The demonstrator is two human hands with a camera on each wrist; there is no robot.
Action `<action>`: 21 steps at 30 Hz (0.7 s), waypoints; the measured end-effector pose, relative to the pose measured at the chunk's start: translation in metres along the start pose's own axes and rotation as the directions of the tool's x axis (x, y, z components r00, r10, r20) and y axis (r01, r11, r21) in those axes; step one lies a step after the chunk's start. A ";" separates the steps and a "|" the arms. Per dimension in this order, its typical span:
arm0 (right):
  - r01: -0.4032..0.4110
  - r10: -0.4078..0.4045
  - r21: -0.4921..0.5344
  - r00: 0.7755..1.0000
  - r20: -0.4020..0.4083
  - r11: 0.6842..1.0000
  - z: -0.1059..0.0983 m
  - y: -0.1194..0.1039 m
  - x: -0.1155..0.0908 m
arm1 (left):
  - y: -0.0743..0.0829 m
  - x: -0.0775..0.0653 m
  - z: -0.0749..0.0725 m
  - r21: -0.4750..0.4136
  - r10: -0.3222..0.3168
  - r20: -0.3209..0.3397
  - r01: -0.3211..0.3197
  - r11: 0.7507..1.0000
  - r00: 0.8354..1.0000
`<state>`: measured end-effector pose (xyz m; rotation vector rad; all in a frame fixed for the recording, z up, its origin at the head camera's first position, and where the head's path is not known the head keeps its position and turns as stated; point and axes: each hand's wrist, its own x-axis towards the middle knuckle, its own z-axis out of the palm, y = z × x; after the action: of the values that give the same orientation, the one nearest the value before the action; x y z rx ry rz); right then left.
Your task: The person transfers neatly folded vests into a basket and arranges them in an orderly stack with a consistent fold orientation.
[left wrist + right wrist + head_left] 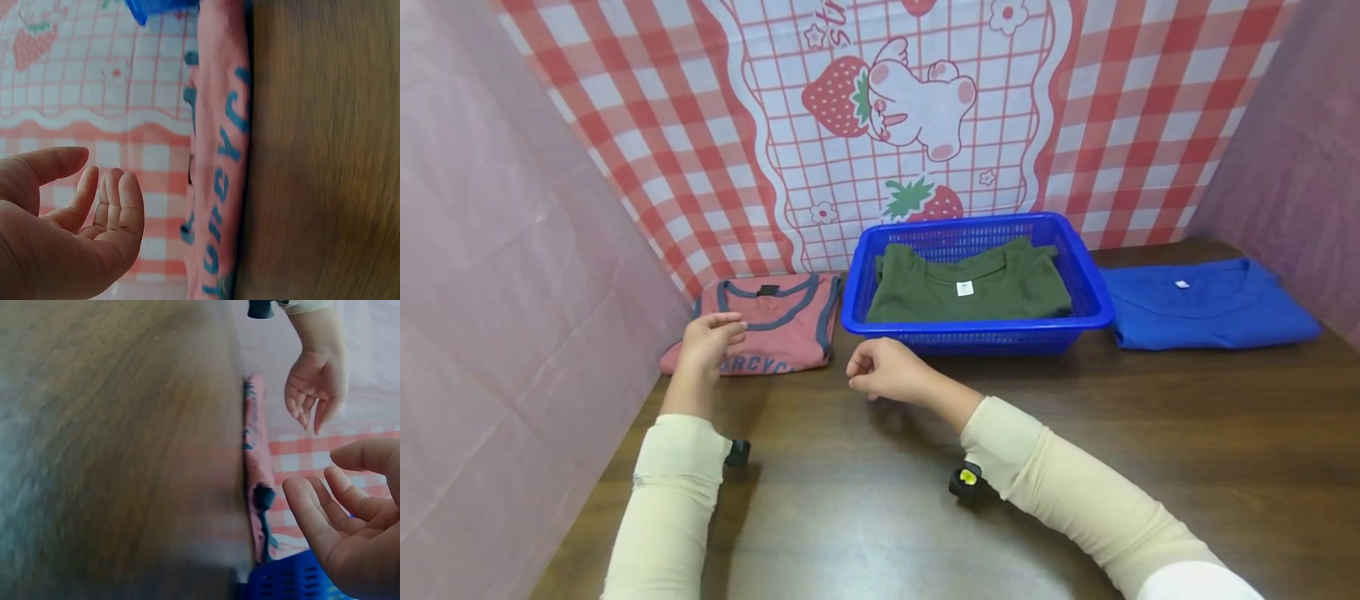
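In the head view a folded pink shirt [775, 337] with dark blue-grey trim and lettering lies on the table at the left. My left hand [707, 343] hovers over its left part, fingers loosely bent with nothing between them; the left wrist view shows this hand [94, 219] apart from the shirt [222, 137]. My right hand [887, 369] is in front of the blue basket's left corner, its fingers relaxed and bare. A folded dark green shirt [970, 296] with a white label lies inside the blue plastic basket [977, 327].
A folded blue shirt [1210, 308] lies right of the basket. Behind stands a red-and-white checked cloth [1120, 125] with strawberry prints, and pink fabric [512, 275] hangs at the left side. Brown wood tabletop [835, 500] spreads in front.
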<state>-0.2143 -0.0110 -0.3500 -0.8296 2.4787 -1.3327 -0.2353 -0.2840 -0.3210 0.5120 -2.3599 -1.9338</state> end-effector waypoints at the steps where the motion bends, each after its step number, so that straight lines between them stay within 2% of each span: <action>1: -0.020 0.020 0.025 1.000 0.002 0.999 0.003 0.001 0.003 | -0.001 0.003 -0.003 0.003 -0.001 -0.016 0.001 1.000 1.000; 3: -0.054 0.054 0.074 0.998 -0.008 0.996 0.008 0.002 0.008 | -0.003 0.008 -0.007 -0.010 0.001 -0.049 -0.002 1.000 0.999; 6: -0.096 0.101 0.126 0.994 -0.037 0.987 0.015 0.005 0.016 | -0.007 0.016 -0.013 0.026 0.029 -0.109 -0.026 0.999 0.994; 11: -0.152 0.168 0.156 0.982 -0.091 0.976 0.023 0.009 0.028 | -0.014 0.027 -0.023 0.198 0.076 -0.193 -0.037 0.979 0.978; 14: -0.179 0.196 0.131 0.971 -0.136 0.975 0.029 0.009 0.034 | -0.016 0.030 -0.027 0.359 0.119 -0.228 -0.030 0.933 0.966; 17: -0.207 0.225 0.112 0.956 -0.187 0.972 0.037 0.008 0.038 | -0.018 0.033 -0.030 0.515 0.169 -0.244 -0.021 0.857 0.955; 18: -0.219 0.239 0.117 0.950 -0.201 0.969 0.039 0.007 0.040 | -0.018 0.035 -0.032 0.568 0.190 -0.253 -0.013 0.823 0.949; 21: -0.259 0.305 0.226 0.930 -0.203 0.939 0.045 0.006 0.045 | -0.020 0.037 -0.037 0.659 0.212 -0.264 0.015 0.752 0.941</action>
<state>-0.2340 -0.0654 -0.3768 -0.2671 2.4606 -1.6082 -0.2565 -0.3325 -0.3386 0.6483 -2.6993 -0.8235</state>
